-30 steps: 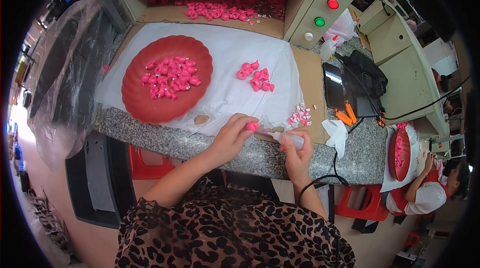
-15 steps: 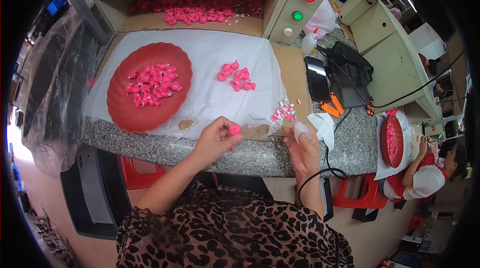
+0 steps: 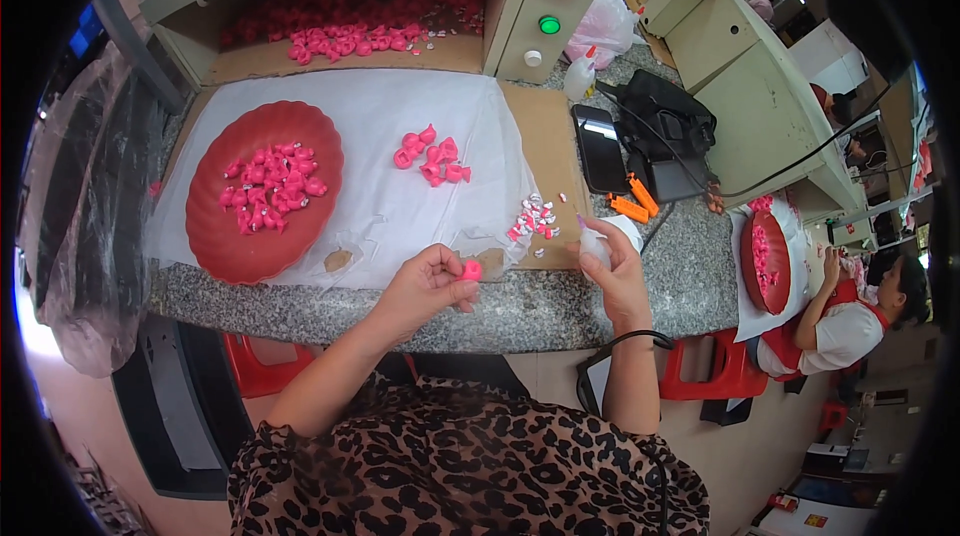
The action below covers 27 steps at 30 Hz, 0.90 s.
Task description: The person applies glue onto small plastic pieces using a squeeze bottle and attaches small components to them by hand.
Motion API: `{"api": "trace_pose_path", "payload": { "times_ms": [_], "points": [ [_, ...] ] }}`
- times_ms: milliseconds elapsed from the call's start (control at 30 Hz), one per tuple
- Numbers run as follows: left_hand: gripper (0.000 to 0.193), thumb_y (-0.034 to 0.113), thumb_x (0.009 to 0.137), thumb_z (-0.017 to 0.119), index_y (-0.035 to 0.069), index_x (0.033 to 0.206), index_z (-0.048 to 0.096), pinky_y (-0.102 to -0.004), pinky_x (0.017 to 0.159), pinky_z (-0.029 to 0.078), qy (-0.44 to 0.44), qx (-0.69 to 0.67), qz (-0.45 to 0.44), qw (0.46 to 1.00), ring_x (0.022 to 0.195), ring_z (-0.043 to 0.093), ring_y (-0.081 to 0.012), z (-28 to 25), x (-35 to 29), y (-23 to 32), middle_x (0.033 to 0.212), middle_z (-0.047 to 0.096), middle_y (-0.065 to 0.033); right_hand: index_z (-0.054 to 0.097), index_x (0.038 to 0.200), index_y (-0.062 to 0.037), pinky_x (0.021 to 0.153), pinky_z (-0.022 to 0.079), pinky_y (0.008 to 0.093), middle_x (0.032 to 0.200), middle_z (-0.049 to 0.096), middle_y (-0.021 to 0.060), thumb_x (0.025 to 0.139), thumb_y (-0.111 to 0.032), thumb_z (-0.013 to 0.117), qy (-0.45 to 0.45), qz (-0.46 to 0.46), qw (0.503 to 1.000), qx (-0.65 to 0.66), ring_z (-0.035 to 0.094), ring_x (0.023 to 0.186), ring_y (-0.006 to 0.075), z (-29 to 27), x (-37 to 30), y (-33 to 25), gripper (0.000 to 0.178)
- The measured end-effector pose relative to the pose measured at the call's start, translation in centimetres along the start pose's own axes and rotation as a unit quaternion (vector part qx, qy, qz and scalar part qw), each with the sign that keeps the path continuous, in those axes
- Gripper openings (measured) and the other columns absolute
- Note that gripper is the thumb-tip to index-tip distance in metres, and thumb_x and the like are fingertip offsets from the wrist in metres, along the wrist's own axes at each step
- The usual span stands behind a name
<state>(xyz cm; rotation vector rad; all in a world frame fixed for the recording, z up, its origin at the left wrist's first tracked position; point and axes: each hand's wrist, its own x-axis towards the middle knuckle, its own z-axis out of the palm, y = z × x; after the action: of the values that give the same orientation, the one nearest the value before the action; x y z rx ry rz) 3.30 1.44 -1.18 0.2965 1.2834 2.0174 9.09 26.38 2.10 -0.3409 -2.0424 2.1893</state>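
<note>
Left hand [image 3: 420, 288]: pink piece [image 3: 472, 271] at fingertips | right hand [image 3: 623, 278]: bottle [image 3: 594, 247] within fingers

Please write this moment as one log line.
left hand: holds small rounded pink piece | right hand: holds translucent white plastic bottle | nearby: small pink-and-white pieces, scalloped red dish

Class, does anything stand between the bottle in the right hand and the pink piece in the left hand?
Nothing visible stands between the bottle in the right hand and the pink piece in the left hand. The pile of pink and white bits lies by the right edge of the white sheet, beyond the gap.
</note>
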Motion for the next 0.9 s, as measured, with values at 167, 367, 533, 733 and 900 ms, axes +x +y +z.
{"api": "trace_pose_path", "payload": {
  "times_ms": [167,367,533,733,900],
  "points": [
    [0.013,0.004,0.080,0.054,0.003,0.085,0.042,-0.0235,0.056,0.049,0.017,-0.015,-0.004,1.000,0.069,0.057,-0.0151,-0.1,0.0,-0.2,0.076,0.053,-0.0078,0.048,0.092,-0.0035,0.068,0.044,0.0232,0.084,0.059,0.0080,0.072,-0.007,0.062,-0.034,-0.016,0.992,-0.121,0.058,0.079,0.0153,0.0,1.1,-0.4,0.025],
    [0.010,0.003,0.082,0.050,0.002,0.087,0.041,-0.0220,0.052,0.045,0.126,0.047,0.008,0.991,0.063,0.053,-0.0126,0.7,-0.7,-0.4,0.073,0.049,-0.0053,0.049,0.078,-0.0041,0.059,0.042,0.0199,0.072,0.054,0.0012,0.072,-0.008,0.063,0.027,0.056,0.997,-0.037,0.052,0.066,0.0087,0.7,1.6,0.5,0.017],
    [0.038,0.025,0.071,0.065,0.004,0.095,0.044,-0.0338,0.057,0.043,0.092,0.532,0.258,0.801,0.070,0.051,-0.0254,1.9,-3.0,0.3,0.085,0.046,-0.0110,0.058,0.082,0.0003,0.058,0.041,0.0233,0.068,0.055,0.0024,0.072,-0.010,0.063,0.011,-0.065,0.952,-0.298,0.052,0.065,0.0104,1.6,1.0,1.0,0.016],
    [0.037,0.025,0.066,0.067,0.007,0.093,0.049,-0.0356,0.060,0.043,0.067,0.597,0.187,0.777,0.073,0.050,-0.0281,2.7,-2.3,-0.1,0.083,0.045,-0.0102,0.062,0.081,-0.0022,0.065,0.043,0.0298,0.075,0.058,0.0108,0.071,-0.013,0.063,-0.033,-0.109,0.902,-0.417,0.056,0.072,0.0225,1.7,1.6,1.3,0.015],
    [0.027,0.017,0.067,0.064,0.008,0.089,0.050,-0.0345,0.060,0.042,0.012,0.609,0.220,0.762,0.078,0.048,-0.0263,2.5,-1.9,-1.0,0.082,0.044,-0.0092,0.061,0.079,-0.0029,0.066,0.044,0.0339,0.078,0.059,0.0147,0.070,-0.016,0.062,-0.052,-0.107,0.894,-0.432,0.057,0.073,0.0290,1.9,1.7,1.4,0.016]
  ]
}}
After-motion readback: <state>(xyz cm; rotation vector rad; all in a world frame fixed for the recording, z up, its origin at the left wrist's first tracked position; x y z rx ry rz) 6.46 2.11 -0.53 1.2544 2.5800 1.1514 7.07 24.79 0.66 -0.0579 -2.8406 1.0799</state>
